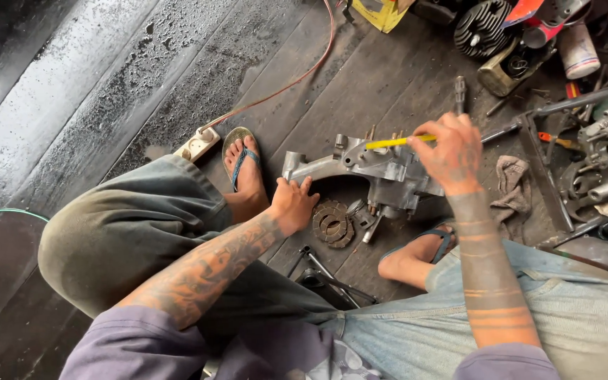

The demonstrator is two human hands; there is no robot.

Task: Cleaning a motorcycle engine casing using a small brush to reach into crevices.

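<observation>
Dark wooden floorboards (388, 84) carry the grey metal engine casing (378, 172), lying between the person's sandalled feet. Left hand (291, 204) rests fingers spread on the casing's left end, gripping nothing. Right hand (453, 153) has fingers closed around a yellow-handled tool (399, 142) held across the casing top. Clutch discs (332, 224) lie just below; a rag (511, 184) lies to the right.
</observation>
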